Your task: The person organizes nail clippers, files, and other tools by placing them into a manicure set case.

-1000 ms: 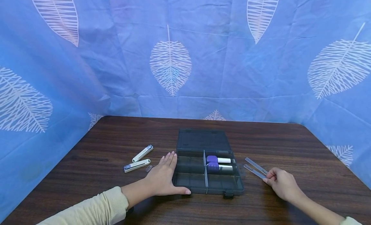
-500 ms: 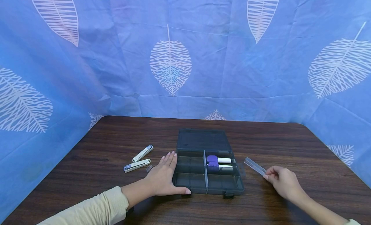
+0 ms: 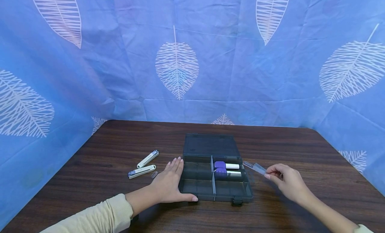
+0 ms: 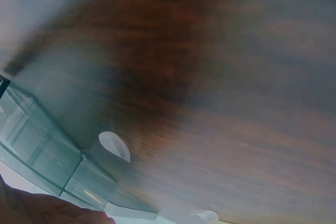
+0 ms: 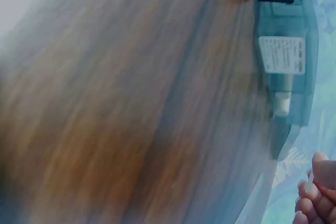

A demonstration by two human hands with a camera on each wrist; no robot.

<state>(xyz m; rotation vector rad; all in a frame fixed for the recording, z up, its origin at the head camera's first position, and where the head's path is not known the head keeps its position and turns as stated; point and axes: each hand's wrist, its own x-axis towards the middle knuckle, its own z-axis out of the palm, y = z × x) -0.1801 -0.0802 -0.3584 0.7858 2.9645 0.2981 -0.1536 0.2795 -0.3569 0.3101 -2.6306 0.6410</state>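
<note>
My right hand (image 3: pixel 290 183) pinches two clear flat nail files (image 3: pixel 259 168) between thumb and fingertips, with one tip reaching to the right wall of a dark translucent compartment box (image 3: pixel 197 188). In the right wrist view, a thin edge of a file shows between the fingers. The box stands with its lid (image 3: pixel 210 144) laid back. Two purple nail polish bottles (image 3: pixel 221 172) with white caps lie in its right half; the left half holds nothing. My left hand (image 3: pixel 168 184) rests spread against the box's left side, fingers straight and thumb along the front corner.
Two white nail clippers (image 3: pixel 142 171) lie on the wooden table (image 3: pixel 99 179) left of the box. A small clear piece (image 3: pixel 154 174) sits beside my left hand. A black latch (image 3: pixel 237 202) sticks out at the box's front. A blue leaf-patterned cloth (image 3: pixel 210 76) hangs behind.
My right hand has brought the two spread nail files together, then moved them up and left toward the box, one now sliding out further than the other. My left hand has stayed put.
</note>
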